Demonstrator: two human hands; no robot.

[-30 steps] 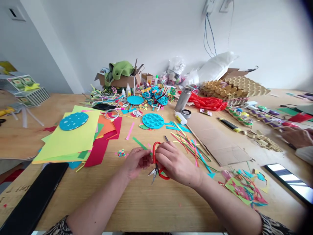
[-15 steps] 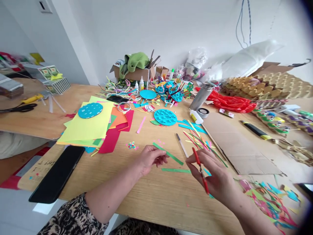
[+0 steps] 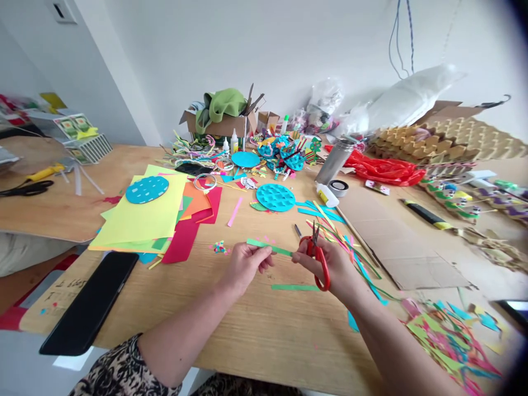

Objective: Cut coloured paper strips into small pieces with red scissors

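Note:
Between the thumb and fingers of my left hand (image 3: 251,263) is a green paper strip (image 3: 256,242), held above the table. My right hand (image 3: 332,269) has red-handled scissors (image 3: 320,264) hooked on it, blades pointing up and away. The thumb and fingertips of that hand also meet the strip's right end. Below them a second green paper strip (image 3: 293,287) lies flat on the wood. Small pink paper bits lie just beyond the held strip. A pen (image 3: 297,231) is partly hidden behind the scissors.
Left are stacked coloured papers (image 3: 136,225) and a black phone (image 3: 93,302). A blue dimpled disc (image 3: 275,197) lies ahead. To the right are a cardboard sheet (image 3: 383,236), a steel bottle (image 3: 335,160), a utility knife (image 3: 427,213) and a heap of paper scraps (image 3: 441,335).
My right hand has moved left and up to the green strip's right end, and the scissors have turned so their blades point upward. The strip now lies more level.

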